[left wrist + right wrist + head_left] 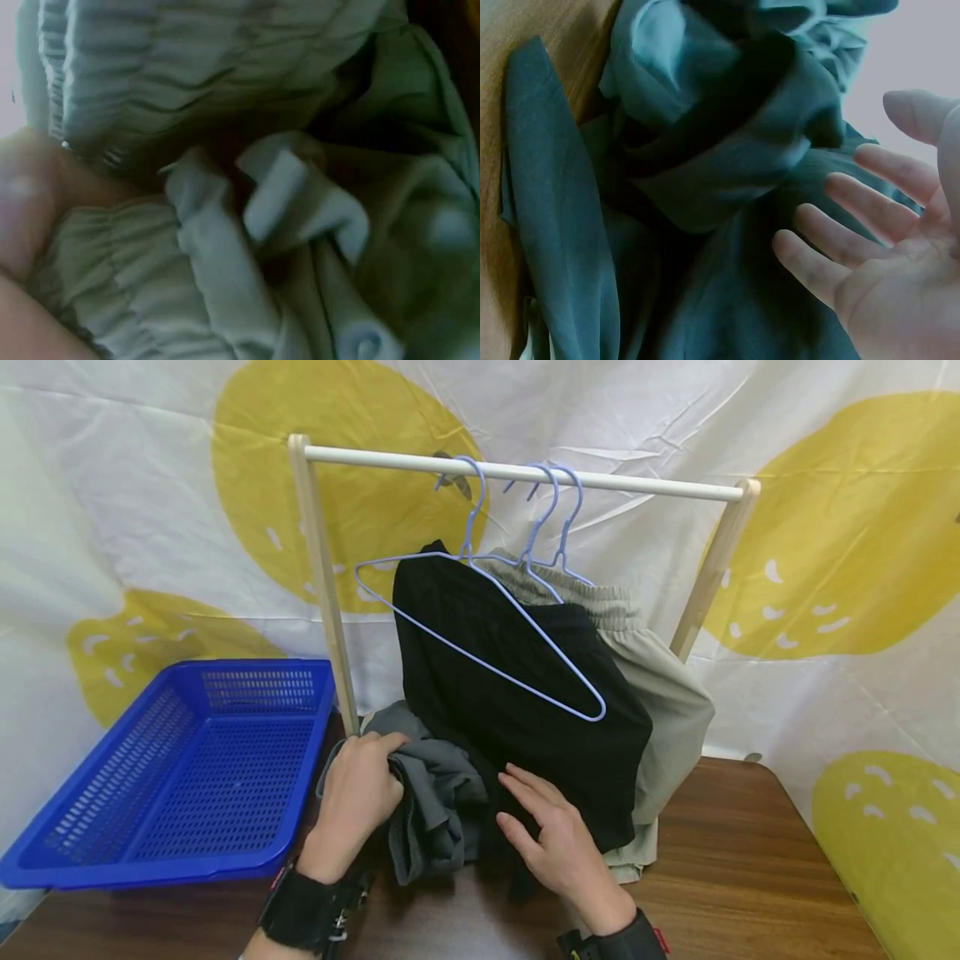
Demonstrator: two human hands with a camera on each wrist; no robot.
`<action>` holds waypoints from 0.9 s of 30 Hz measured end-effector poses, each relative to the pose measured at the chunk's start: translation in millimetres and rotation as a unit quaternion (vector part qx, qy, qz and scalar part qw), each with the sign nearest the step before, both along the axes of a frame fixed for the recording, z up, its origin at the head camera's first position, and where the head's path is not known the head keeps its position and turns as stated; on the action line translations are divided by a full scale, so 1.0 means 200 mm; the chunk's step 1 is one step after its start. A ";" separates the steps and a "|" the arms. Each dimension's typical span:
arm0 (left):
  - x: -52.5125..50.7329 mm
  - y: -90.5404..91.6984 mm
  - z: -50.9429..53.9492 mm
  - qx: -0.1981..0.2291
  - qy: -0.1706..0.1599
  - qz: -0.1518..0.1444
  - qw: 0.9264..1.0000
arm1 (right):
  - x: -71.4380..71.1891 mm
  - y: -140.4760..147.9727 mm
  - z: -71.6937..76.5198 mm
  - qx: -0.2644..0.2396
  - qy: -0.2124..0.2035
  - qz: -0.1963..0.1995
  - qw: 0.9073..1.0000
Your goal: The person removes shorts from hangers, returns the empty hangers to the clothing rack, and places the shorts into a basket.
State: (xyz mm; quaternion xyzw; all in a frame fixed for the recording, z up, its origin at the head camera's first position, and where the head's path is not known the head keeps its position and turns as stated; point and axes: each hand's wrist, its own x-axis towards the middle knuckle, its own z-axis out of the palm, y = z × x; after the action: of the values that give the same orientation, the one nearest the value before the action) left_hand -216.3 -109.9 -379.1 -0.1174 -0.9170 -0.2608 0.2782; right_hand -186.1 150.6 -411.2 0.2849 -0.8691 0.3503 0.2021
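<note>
My left hand [360, 789] grips the bunched grey garment [435, 793] at its upper left side; in the left wrist view, part of that hand [30, 202] is at the gathered waistband [142, 277]. My right hand [555, 839] has its fingers spread and holds nothing, just in front of the black shorts [517, 693]. In the right wrist view the right hand [877, 247] is palm toward the camera beside dark folds of cloth [727, 180]. An empty blue hanger [480, 660] hangs from the rail in front of the black shorts.
A white rail [637, 484] on wooden posts stands on the brown table [735, 860]. Light grey-green bottoms [660, 693] hang behind the black shorts, below two more blue hangers [573, 514]. At the left is a blue basket [225, 785]. A patterned cloth [847, 710] forms the backdrop.
</note>
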 end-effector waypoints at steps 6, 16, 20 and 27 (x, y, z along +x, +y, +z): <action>0.01 -0.02 0.05 0.063 0.013 0.002 0.998 | 0.00 0.00 0.00 -0.005 0.002 0.000 1.000; 0.02 -0.04 0.10 0.153 0.063 0.011 0.986 | 0.00 0.00 -0.01 -0.008 0.009 0.007 1.000; 0.02 -0.04 0.11 0.198 0.077 0.009 0.977 | 0.00 0.00 -0.01 -0.008 0.007 0.007 1.000; 0.07 -0.07 0.14 0.292 0.030 0.009 0.956 | 0.00 -0.01 -0.01 -0.008 0.012 0.013 1.000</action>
State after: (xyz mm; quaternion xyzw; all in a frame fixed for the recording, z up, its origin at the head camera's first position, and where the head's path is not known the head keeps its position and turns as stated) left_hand -202.7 -122.9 -350.3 -0.0304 -0.7933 -0.5106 0.3302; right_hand -185.6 149.3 -412.5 0.2991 -0.8600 0.3559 0.2104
